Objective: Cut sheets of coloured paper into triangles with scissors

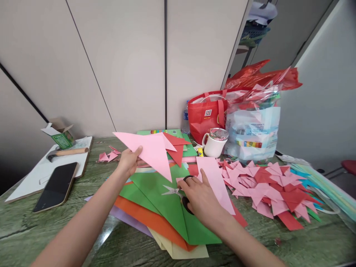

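Note:
My left hand (129,160) is closed on a folded pink paper triangle (151,150), held a little above the table. My right hand (198,196) rests on black-handled scissors (178,192), fingers in or over the handle loops; the blades lie on a stack of coloured paper sheets (164,213) in green, orange, purple and cream. A pink paper strip (215,180) lies just right of that hand. Red folded paper (176,148) lies behind the pink triangle.
A heap of folded pink and red paper pieces (274,189) covers the right side. Behind stand a white mug (214,142), a red bag (205,115) and a plastic bag (254,133). At left lie a phone (57,186), a hammer (66,152) and a small box (59,134).

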Action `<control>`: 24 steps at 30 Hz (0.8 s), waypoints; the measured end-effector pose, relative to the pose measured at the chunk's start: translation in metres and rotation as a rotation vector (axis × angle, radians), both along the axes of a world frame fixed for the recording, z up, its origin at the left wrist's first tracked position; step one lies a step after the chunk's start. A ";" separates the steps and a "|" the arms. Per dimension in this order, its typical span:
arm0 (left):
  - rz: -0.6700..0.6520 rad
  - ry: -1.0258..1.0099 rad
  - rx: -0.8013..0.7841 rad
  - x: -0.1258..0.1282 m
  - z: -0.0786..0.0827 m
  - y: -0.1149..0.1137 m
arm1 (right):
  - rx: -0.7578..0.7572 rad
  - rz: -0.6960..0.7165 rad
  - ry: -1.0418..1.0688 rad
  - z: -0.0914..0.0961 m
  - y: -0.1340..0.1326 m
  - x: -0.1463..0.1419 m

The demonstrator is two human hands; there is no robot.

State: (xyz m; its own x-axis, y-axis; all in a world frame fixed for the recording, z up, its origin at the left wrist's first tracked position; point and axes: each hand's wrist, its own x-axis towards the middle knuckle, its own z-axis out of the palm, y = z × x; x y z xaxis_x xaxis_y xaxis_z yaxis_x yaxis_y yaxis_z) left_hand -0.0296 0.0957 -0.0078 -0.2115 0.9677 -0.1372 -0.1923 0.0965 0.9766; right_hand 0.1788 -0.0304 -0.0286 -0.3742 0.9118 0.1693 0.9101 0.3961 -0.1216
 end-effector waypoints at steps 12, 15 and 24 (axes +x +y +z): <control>-0.147 0.473 0.082 -0.014 -0.011 0.046 | -0.079 -0.155 -0.157 0.034 -0.011 0.056; -0.312 0.641 0.175 -0.021 -0.007 0.011 | -0.008 -0.229 0.088 0.037 -0.007 0.077; -1.053 1.393 0.546 -0.015 -0.019 -0.093 | -0.009 -0.636 0.591 0.012 0.032 0.126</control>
State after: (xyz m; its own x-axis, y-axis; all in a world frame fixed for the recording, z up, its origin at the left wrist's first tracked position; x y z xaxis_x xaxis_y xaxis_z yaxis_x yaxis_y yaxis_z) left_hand -0.0448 0.0027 -0.0269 0.7736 0.6293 -0.0744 0.6171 -0.7213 0.3145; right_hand 0.3047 0.0015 -0.0163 0.3542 0.9202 0.1667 0.7451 -0.1700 -0.6449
